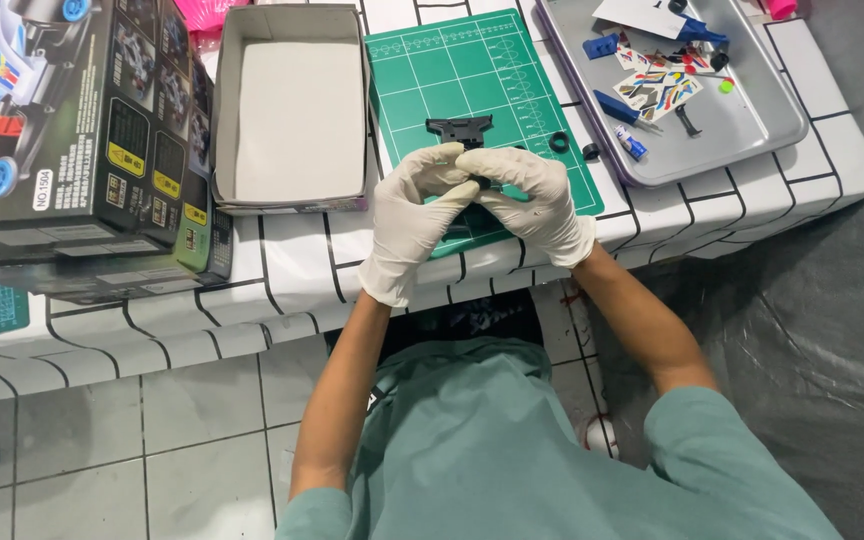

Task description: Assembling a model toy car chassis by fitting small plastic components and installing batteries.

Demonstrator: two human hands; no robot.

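Pinching small black part | between both hands | over green mat

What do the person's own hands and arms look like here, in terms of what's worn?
Both the left hand and right hand wear thin white disposable gloves, wrinkled, with cuffs ending at the wrists. The forearms are uncovered. A muted green short-sleeved shirt covers shoulders and upper arms.

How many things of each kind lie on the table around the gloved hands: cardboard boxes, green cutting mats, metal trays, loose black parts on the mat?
Cardboard boxes: 2, the printed box and the open box
Green cutting mats: 1
Metal trays: 1
Loose black parts on the mat: 3, the flat piece, the ring, the small piece
Total: 7
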